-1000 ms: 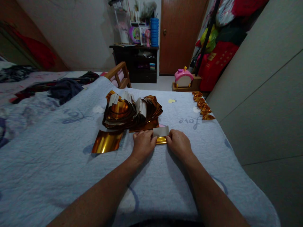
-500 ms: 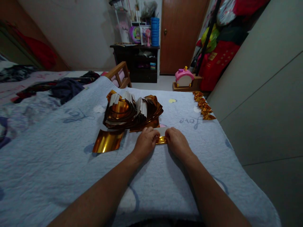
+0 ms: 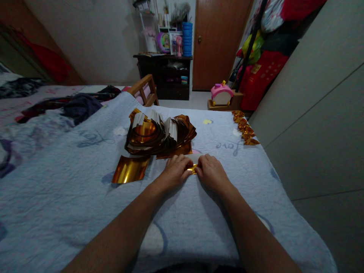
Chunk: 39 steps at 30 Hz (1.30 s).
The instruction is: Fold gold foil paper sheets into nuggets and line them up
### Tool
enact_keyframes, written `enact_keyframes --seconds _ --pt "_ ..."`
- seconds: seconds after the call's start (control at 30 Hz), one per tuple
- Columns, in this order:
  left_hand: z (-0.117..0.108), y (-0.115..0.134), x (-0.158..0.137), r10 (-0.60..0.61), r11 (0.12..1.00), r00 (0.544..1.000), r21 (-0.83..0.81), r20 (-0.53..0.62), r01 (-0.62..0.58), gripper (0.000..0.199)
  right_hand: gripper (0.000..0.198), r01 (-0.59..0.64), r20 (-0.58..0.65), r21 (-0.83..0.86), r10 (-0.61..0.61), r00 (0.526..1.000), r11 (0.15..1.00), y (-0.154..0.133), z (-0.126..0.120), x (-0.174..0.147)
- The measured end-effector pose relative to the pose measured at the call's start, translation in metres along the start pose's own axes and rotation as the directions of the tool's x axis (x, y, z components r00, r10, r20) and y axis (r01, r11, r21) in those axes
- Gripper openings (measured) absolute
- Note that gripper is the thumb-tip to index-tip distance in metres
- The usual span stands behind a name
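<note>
Between my two hands lies a sheet of gold foil paper [image 3: 193, 169], its near edge folded over to show gold and its pale back showing beyond. My left hand [image 3: 178, 168] grips the folded edge from the left, fingers bent and closed. From the right, my right hand [image 3: 209, 169] pinches the same fold. Just beyond my hands sits a thick curled pile of gold foil paper [image 3: 170, 134]. A single loose gold sheet [image 3: 131, 169] lies left of my left hand, slightly curved.
Several folded gold pieces [image 3: 245, 129] stand in a row along the right edge of the light blue bedspread [image 3: 216, 223]. Dark clothes [image 3: 82, 108] lie at the left. A wooden rail [image 3: 145, 91], a dark cabinet [image 3: 173, 79] and a pink toy [image 3: 222, 93] are beyond.
My fingers have moved closer together along the fold, so less of the gold strip shows between them. The pile and the loose sheet have stayed put.
</note>
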<state>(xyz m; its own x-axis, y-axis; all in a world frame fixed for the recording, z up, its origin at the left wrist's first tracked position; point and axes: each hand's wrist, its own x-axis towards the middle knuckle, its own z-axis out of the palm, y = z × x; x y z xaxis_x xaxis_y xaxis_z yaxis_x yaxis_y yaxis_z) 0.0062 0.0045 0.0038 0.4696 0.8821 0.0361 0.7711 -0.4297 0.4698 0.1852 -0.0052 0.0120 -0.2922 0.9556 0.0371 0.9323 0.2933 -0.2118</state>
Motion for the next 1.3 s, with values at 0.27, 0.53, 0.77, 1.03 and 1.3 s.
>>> enact_keyframes --seconds 0.27,0.53,0.77,1.03,1.3 --pt "-0.010 -0.005 -0.004 -0.006 0.998 0.994 -0.061 0.110 0.012 0.021 0.033 -0.070 -0.058 -0.044 0.067 0.996 0.997 -0.014 0.001 -0.005" --pt "-0.016 -0.005 -0.006 0.003 0.994 0.989 -0.112 0.149 0.014 0.024 0.038 -0.099 -0.043 -0.027 0.098 0.994 0.995 -0.006 -0.001 -0.006" --pt "-0.018 -0.004 -0.005 0.004 0.993 0.987 -0.116 0.163 0.016 0.028 0.038 -0.150 0.002 0.009 0.150 0.989 0.989 0.024 -0.006 -0.005" --pt "-0.020 -0.002 -0.005 -0.014 0.992 0.984 -0.120 0.176 0.035 0.030 0.048 -0.216 0.044 0.019 0.215 0.976 0.976 0.051 -0.008 -0.003" --pt "-0.021 -0.003 -0.006 0.021 0.992 0.984 -0.123 0.179 0.001 0.031 0.028 -0.077 -0.006 0.275 0.082 0.997 0.958 0.061 -0.014 -0.001"
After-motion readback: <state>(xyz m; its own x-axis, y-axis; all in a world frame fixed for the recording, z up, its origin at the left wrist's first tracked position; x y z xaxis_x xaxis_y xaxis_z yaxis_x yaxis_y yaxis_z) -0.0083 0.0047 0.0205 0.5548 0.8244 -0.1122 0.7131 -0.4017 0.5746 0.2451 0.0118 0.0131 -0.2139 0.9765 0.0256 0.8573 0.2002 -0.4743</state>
